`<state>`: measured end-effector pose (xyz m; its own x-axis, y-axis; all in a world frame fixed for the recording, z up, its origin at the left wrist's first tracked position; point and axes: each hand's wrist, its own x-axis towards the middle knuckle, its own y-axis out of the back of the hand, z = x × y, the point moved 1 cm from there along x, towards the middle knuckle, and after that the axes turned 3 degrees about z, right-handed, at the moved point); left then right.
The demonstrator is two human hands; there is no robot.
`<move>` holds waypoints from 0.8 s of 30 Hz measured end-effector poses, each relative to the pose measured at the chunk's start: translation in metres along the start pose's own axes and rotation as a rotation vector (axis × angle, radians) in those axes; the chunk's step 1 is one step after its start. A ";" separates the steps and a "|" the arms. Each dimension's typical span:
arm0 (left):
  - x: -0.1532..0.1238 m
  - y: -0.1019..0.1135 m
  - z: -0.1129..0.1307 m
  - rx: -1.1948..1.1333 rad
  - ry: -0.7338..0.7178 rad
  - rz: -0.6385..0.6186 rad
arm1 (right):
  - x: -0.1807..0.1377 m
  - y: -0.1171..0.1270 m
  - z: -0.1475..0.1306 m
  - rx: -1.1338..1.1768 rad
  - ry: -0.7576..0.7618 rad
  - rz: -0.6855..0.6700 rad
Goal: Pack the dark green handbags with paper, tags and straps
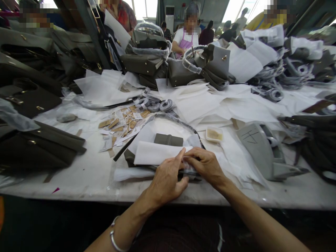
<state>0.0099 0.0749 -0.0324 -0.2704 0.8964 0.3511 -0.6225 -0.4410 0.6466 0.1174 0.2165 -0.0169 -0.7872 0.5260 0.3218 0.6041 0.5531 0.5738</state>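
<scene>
A dark-olive leather handbag [129, 158] is lying beneath a white rectangular sheet [154, 153]; the left hand [169, 180] is slanting over the bag's near edge, thumb spread, grip unclear; the right hand [206, 163] is curling its fingertips at the bag's right side, hold hidden.

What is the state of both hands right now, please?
Left hand: open, thumb spread from index finger, at the white sheet.
Right hand: fingers curled at the sheet's right end; whether they grip anything cannot be told.

Bag [130, 159] partly hidden behind hands [168, 180], white sheet [157, 153]; print on tags [105, 123] too small.
</scene>
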 end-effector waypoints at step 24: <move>-0.006 -0.009 -0.003 0.332 -0.341 -0.012 | 0.015 -0.010 0.024 -0.141 -0.227 0.075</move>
<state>0.0151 0.0739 -0.0419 0.0269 0.8604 0.5089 -0.3407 -0.4707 0.8139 0.1027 0.2339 -0.0359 -0.6836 0.7020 0.1998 0.6240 0.4201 0.6589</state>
